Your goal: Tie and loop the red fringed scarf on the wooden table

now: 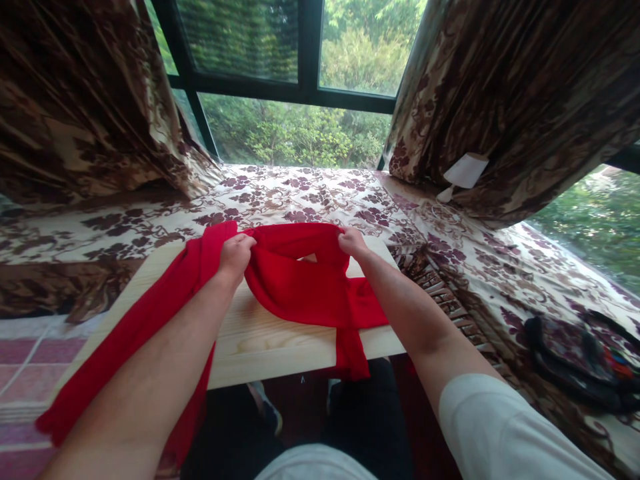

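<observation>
A red cloth (300,287) lies across a light wooden board (270,340) in front of me. My left hand (235,253) is closed on the cloth's far edge at the left. My right hand (353,241) is closed on the same far edge at the right. Between the hands the edge is pulled up in a fold, with a small gap showing the board beneath. One long end of the cloth hangs off the board's left side toward the floor. A short end droops over the front edge.
A floral-patterned covering (310,193) spreads behind and to the right of the board. Brown patterned curtains (500,93) hang on both sides of a window (300,80). A dark bag (575,353) lies at the right. Shoes (267,410) show below the board.
</observation>
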Demonstrator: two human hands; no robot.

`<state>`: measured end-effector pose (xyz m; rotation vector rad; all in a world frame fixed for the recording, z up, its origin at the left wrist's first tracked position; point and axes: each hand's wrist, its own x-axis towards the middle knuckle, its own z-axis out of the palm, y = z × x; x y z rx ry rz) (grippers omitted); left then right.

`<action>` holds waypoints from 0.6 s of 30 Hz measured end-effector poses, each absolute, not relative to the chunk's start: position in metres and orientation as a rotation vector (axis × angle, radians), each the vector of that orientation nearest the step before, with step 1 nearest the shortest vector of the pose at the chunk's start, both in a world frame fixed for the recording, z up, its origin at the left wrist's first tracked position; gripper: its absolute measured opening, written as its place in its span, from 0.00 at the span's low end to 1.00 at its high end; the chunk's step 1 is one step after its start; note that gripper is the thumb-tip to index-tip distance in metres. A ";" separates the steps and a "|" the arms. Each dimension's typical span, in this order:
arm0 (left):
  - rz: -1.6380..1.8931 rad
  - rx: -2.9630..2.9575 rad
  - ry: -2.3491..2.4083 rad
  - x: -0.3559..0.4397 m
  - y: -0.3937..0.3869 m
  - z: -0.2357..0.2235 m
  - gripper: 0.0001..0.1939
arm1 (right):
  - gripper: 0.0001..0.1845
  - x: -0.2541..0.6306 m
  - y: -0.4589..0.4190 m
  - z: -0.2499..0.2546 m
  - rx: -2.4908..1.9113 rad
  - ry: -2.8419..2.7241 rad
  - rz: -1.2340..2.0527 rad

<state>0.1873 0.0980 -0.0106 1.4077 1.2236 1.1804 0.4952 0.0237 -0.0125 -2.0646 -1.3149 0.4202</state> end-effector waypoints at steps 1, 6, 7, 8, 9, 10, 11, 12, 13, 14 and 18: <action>1.216 1.334 1.121 0.188 0.097 -0.010 0.08 | 0.13 0.495 0.022 -0.010 -2.108 -1.381 0.315; 1.234 1.136 0.929 0.188 0.090 0.002 0.04 | 0.14 0.493 0.015 0.010 -2.067 -1.364 0.401; 1.247 1.113 0.941 0.187 0.089 0.006 0.02 | 0.14 0.493 0.013 0.015 -1.991 -1.270 0.522; 1.260 1.092 0.953 0.184 0.088 0.009 0.01 | 0.14 0.494 0.011 0.020 -1.916 -1.174 0.622; 1.259 1.065 0.952 0.182 0.088 0.013 0.03 | 0.13 0.495 0.008 0.025 -1.856 -1.095 0.688; 1.235 1.030 0.934 0.180 0.087 0.015 0.04 | 0.12 0.497 0.004 0.030 -1.817 -1.038 0.738; 1.185 0.989 0.903 0.178 0.087 0.015 0.05 | 0.09 0.499 0.001 0.034 -1.793 -1.006 0.787; 1.114 0.948 0.875 0.177 0.088 0.014 0.06 | 0.07 0.501 -0.001 0.037 -1.780 -0.989 0.844; 1.034 0.908 0.864 0.177 0.089 0.012 0.07 | 0.05 0.503 -0.002 0.039 -1.776 -0.974 0.909; 0.950 0.885 0.883 0.178 0.091 0.008 0.07 | 0.03 0.504 -0.002 0.039 -1.779 -0.949 0.970; 0.785 1.008 1.221 0.190 0.104 -0.016 0.03 | 0.02 0.499 0.012 0.029 -1.929 -0.797 1.003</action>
